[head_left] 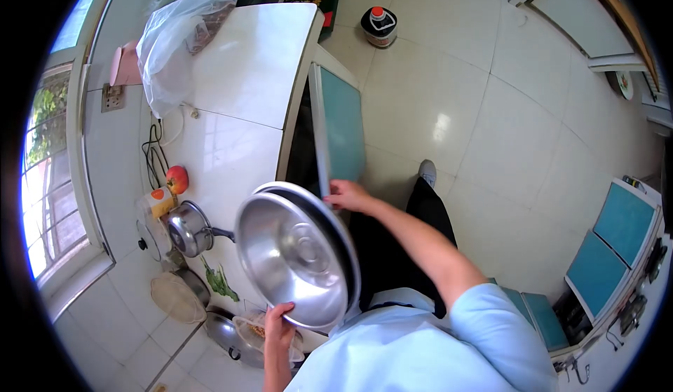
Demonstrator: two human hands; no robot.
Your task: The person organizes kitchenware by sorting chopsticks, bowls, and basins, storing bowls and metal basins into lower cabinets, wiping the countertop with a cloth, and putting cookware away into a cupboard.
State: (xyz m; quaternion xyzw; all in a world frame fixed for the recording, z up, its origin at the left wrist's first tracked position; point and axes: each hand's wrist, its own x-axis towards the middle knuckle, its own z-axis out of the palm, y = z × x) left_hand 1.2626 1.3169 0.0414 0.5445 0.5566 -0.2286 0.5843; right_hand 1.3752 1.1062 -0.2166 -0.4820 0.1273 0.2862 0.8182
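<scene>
Two shiny metal basins, a front one (pixel 291 259) and a second one (pixel 345 232) behind it, are held tilted together, one nested against the other. My left hand (pixel 279 325) is closed on their lower rim, thumb on the inside. Beside the upper right of the basins, my right hand (pixel 347 196) has its fingers closed at the edge of a teal cabinet door (pixel 341 122). That door stands swung out from under the white counter (pixel 245 62), and the cabinet inside is dark.
On the counter stand a saucepan (pixel 188 227), a red apple (pixel 177 179), some green leaves (pixel 221 280) and a plastic bag (pixel 168 48). A lidded pot (pixel 223 332) sits near the lower left. A dark jug with a red cap (pixel 379 27) stands on the floor.
</scene>
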